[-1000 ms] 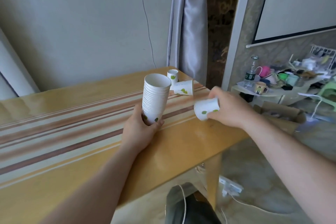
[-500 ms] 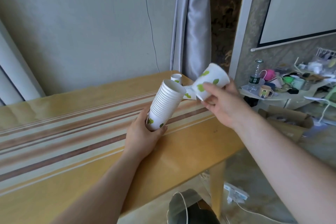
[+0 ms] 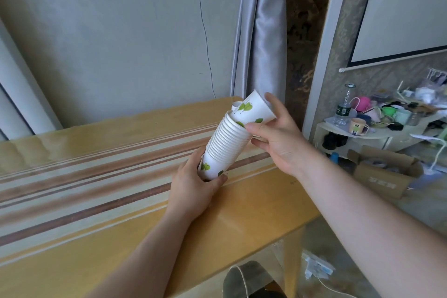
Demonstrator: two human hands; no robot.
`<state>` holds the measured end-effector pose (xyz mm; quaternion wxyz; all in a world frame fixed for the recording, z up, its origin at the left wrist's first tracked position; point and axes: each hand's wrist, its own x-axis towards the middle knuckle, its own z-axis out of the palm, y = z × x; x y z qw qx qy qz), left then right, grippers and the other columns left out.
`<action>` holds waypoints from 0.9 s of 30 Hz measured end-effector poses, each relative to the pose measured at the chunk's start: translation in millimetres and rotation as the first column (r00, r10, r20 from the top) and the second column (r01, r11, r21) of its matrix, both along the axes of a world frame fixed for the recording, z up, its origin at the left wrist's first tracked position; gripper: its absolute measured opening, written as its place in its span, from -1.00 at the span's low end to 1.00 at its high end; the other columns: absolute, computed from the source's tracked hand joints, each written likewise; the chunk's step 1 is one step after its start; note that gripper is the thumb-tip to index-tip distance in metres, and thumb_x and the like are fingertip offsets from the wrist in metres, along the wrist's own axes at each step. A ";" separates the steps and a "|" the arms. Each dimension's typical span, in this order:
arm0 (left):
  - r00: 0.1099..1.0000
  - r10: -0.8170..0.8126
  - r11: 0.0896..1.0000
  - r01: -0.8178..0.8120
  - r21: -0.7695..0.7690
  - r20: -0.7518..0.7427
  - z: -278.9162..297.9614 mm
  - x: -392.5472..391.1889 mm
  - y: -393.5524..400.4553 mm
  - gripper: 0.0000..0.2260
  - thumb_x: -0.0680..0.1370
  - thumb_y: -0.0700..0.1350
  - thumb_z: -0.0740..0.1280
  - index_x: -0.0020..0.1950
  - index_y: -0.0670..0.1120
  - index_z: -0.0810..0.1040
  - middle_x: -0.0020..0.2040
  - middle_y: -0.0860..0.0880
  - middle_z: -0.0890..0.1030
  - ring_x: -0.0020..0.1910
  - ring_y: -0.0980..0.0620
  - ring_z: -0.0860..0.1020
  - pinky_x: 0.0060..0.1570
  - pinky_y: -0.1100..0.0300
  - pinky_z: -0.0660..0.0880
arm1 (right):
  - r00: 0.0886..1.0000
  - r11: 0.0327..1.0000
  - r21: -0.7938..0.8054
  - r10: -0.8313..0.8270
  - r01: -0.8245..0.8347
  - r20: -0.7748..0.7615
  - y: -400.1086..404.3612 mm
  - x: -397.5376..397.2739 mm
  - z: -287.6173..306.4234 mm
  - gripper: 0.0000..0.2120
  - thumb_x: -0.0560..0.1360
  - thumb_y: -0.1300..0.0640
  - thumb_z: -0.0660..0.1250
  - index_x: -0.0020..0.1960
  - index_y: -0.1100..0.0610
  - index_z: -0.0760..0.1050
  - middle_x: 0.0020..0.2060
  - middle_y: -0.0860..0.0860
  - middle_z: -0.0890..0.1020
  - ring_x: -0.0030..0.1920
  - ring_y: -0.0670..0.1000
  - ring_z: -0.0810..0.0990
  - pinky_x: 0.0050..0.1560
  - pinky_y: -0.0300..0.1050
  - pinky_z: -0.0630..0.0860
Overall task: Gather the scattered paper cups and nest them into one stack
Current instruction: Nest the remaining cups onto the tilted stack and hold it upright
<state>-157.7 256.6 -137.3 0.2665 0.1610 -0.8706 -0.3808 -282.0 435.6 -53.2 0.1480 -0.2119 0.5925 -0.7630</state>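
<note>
Just above the striped table point(image 3: 96, 176), the left hand point(image 3: 193, 191) was wrapped around the bottom of the stack of paper cups point(image 3: 226, 145), fingers curled tight on the lowest cup with its green leaf print, thumb on the near side. That stack leaned up and to the right, its open mouth toward the curtain point(image 3: 258, 31). At the mouth, the right hand point(image 3: 278, 138) pinched a single paper cup point(image 3: 254, 110) between thumb and fingers, with the other fingers loosely spread below. Its narrow base had entered the top of the stack at a tilt and most of its body was outside, rim up and right. Behind, a cluttered shelf point(image 3: 377, 135) carried mugs and a bottle, well apart from the table
</note>
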 end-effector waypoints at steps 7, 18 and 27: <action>0.998 0.065 0.997 -0.065 0.029 -0.026 -4.5 -3.6 -4.4 -0.41 0.44 0.05 0.59 0.42 0.30 0.50 0.08 0.28 0.67 0.11 0.07 0.62 0.05 0.04 0.58 | 0.980 0.966 0.198 -0.134 0.163 -0.149 -1.6 -42.2 -25.1 -0.13 0.48 0.40 0.39 0.61 -0.25 0.28 0.34 -0.04 0.60 0.35 0.04 0.58 0.29 0.01 0.58; 0.992 0.117 0.993 -0.116 0.029 -0.038 -11.9 -12.3 -9.5 -0.37 0.45 0.09 0.58 0.47 0.34 0.45 0.19 0.27 0.65 0.22 0.08 0.60 0.20 -0.07 0.61 | 0.867 0.519 0.732 -0.036 0.441 -0.497 -27.2 -142.7 -73.1 -0.14 0.43 0.05 0.47 0.64 -0.15 0.19 0.58 -0.02 0.29 0.51 0.24 0.31 0.49 0.13 0.35; 0.990 0.142 0.989 -0.141 0.037 -0.023 -13.1 -10.6 -9.5 -0.33 0.47 -0.03 0.57 0.51 0.36 0.44 0.25 0.24 0.57 0.31 0.09 0.49 0.30 -0.01 0.51 | 0.962 0.938 0.238 -0.217 0.253 -0.165 -16.9 -123.4 -74.4 -0.47 0.43 0.13 0.64 0.27 -0.06 0.45 0.16 0.05 0.63 0.03 0.04 0.66 0.01 0.03 0.66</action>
